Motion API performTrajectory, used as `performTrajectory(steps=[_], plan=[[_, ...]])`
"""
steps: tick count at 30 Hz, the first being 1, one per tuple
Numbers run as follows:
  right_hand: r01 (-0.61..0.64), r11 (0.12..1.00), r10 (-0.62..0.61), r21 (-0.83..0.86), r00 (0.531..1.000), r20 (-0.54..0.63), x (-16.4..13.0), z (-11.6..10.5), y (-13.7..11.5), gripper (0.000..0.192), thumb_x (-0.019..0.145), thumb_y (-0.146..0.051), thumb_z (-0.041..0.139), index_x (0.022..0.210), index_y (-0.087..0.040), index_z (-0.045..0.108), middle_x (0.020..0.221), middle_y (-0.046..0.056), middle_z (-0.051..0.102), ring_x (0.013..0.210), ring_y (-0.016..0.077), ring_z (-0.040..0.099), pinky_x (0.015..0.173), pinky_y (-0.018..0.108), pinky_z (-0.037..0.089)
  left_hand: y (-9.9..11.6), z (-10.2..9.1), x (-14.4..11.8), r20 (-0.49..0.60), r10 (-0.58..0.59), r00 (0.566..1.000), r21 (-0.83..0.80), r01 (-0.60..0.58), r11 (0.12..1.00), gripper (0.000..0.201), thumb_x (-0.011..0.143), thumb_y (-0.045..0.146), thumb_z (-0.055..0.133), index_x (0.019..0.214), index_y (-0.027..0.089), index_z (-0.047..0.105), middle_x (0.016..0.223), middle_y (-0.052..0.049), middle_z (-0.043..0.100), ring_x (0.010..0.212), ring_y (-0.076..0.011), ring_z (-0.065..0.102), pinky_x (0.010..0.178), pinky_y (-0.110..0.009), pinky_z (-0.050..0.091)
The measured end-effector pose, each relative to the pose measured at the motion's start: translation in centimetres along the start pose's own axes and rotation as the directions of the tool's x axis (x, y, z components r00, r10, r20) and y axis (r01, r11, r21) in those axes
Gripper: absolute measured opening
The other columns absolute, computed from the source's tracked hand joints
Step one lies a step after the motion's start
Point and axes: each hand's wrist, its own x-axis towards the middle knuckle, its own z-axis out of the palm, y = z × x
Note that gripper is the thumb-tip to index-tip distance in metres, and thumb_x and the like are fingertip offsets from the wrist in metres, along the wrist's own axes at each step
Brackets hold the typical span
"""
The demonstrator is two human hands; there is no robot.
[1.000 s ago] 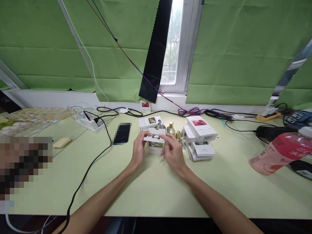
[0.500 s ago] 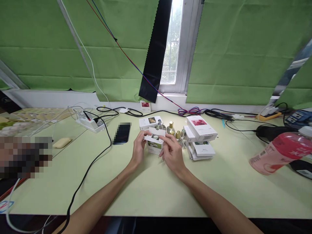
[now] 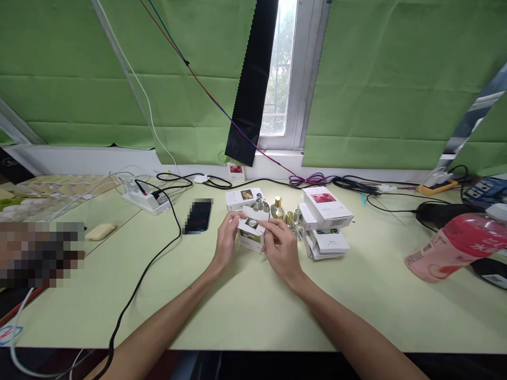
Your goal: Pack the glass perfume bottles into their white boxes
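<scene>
A small white carton (image 3: 251,240) with a green picture on its front stands on the table between my hands, its top flap raised. Inside its opening a round silvery-green cap (image 3: 252,224) shows. My left hand (image 3: 227,237) grips the carton's left side, fingers at the upper edge. From the right, my right hand (image 3: 282,245) holds the other side, with its fingertips at the top edge. Just behind are several glass perfume bottles (image 3: 278,207) with gold or silver caps. Another white carton (image 3: 242,197) lies behind my left hand.
Stacked white cartons (image 3: 330,210) stand right of the bottles. A phone (image 3: 199,215) and a power strip (image 3: 148,202) lie to the left, with a black cable (image 3: 148,264) running to the front edge. A pink drink bottle (image 3: 455,248) is at far right.
The fingers have shifted slightly at the carton's top, and the cap inside shows more plainly. Both hands stay on the carton in nearly the same place.
</scene>
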Motion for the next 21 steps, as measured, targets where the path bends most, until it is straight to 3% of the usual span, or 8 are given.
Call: performTrajectory(steps=[6, 21], plan=[[0.024, 1.0, -0.025, -0.009, 0.999, -0.028, 0.13, -0.09, -0.1, 0.032, 0.096, -0.019, 0.047, 0.107, -0.02, 0.077, 0.099, 0.009, 0.066, 0.084, 0.0182, 0.066, 0.064, 0.029, 0.055, 0.06, 0.15, 0.07, -0.01, -0.004, 1.0, 0.003, 0.004, 1.0, 0.03, 0.094, 0.048, 0.055, 0.092, 0.021, 0.067, 0.104, -0.005, 0.065, 0.091, -0.0214, 0.058, 0.079, -0.03, 0.045], [0.123, 0.986, -0.133, -0.116, 0.988, -0.078, 0.04, 0.05, -0.15, 0.027, 0.095, -0.02, 0.048, 0.103, -0.019, 0.074, 0.091, 0.007, 0.066, 0.069, 0.0132, 0.061, 0.054, 0.024, 0.049, 0.17, 0.24, 0.15, -0.022, -0.013, 1.0, 0.007, 0.013, 1.0, 0.033, 0.096, 0.044, 0.05, 0.098, 0.02, 0.072, 0.106, -0.006, 0.067, 0.098, -0.0231, 0.059, 0.084, -0.03, 0.046]])
